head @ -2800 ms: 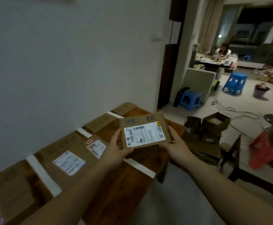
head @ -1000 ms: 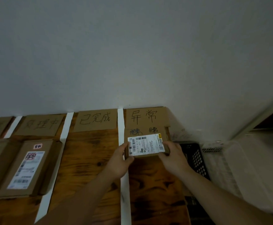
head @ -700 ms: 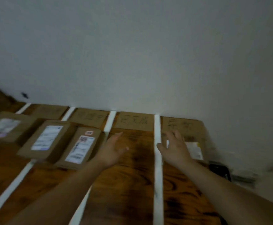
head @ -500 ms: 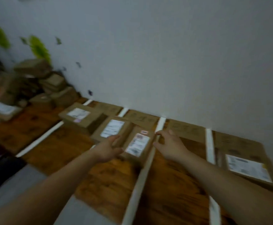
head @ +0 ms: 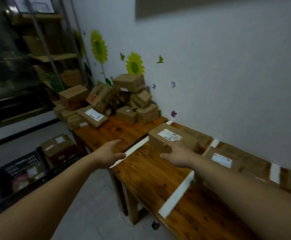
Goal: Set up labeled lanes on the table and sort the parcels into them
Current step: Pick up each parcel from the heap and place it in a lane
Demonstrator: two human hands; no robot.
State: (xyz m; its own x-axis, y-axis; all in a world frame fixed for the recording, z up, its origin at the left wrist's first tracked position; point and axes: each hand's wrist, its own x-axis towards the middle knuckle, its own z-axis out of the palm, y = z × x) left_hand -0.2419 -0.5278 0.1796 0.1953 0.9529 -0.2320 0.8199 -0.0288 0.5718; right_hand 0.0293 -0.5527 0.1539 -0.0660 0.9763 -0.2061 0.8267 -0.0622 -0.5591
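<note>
Parcels (head: 117,103) sit in a big pile at the far end of the bench (head: 146,172), up against the wall. White tape strips (head: 177,193) run across the wood and split it into lanes. A brown box (head: 172,141) with a white sticker on top sits in the first lane, just past the nearest-to-the-pile strip. A flat parcel (head: 222,159) lies in the next lane, close to the wall. Brown card signs (head: 200,135) lie along the wall behind them, but the writing is too blurry to read.

The left grip (head: 110,155) is wide, with the fingers straight, and it has nothing in it. It is at the bench edge, right by a tape strip. The right grip (head: 177,155) is spread too and has hold of nothing. Its fingertips (head: 167,145) reach the near side of the brown box and may be touching it.

A black crate (head: 21,168) with more boxes in it stands on the floor. Yellow flower stickers (head: 134,65) are on the wall.
</note>
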